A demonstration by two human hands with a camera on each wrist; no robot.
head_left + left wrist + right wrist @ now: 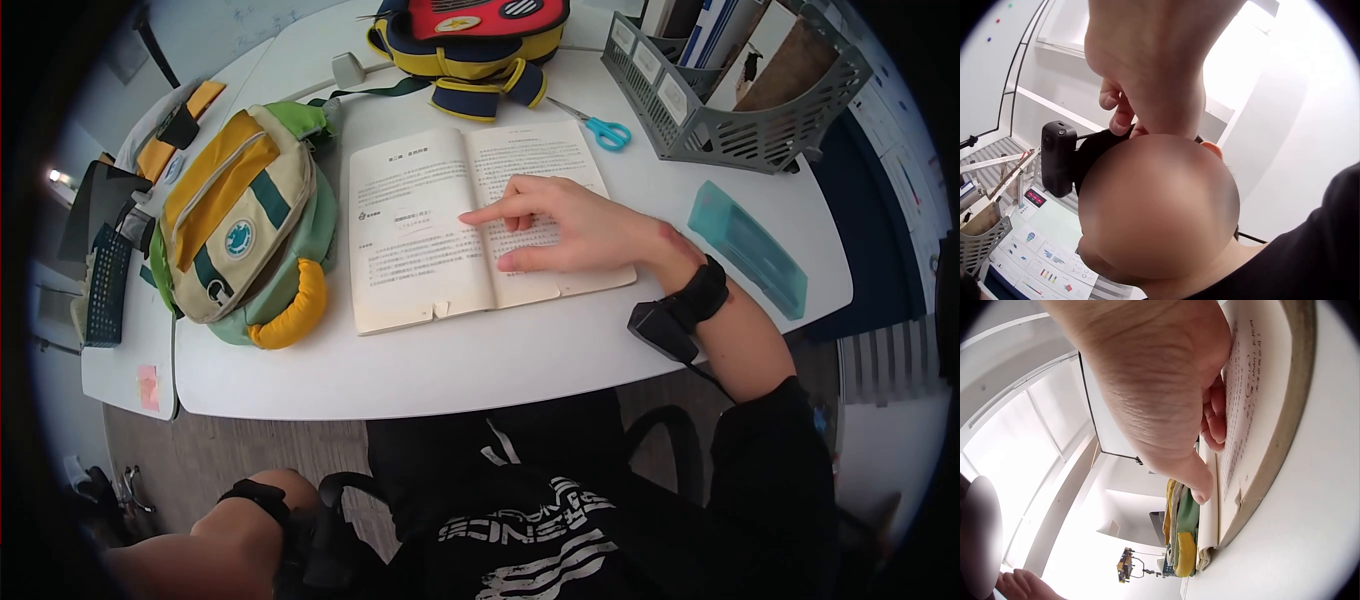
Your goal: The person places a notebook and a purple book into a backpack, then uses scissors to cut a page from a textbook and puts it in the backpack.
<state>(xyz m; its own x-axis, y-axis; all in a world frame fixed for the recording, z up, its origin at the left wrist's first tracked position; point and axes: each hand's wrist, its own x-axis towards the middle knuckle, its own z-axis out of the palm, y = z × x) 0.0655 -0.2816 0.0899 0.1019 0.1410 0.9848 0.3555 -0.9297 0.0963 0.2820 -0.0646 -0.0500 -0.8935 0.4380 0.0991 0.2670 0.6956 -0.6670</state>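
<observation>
An open book [420, 270] with printed pages lies on the white table. My right hand [570, 225] is over its right page, index finger stretched toward the center fold, thumb apart and the other fingers bent. In the right wrist view the same hand [1166, 394] stays low over the page, its fingertips right at the paper, and it grips nothing. My left hand [1147, 81] is raised to the head, bent fingers against the dark head strap [1094, 153] beside a small black camera [1059, 159]. I cannot tell whether these fingers hold the strap.
A beige, green and yellow backpack [240, 225] lies left of the book. Behind it sits a red and navy bag [470, 50]. Blue-handled scissors [606, 133], a grey file rack [700, 120] and a teal translucent case [750, 250] are at the right. The table's front edge curves before the person.
</observation>
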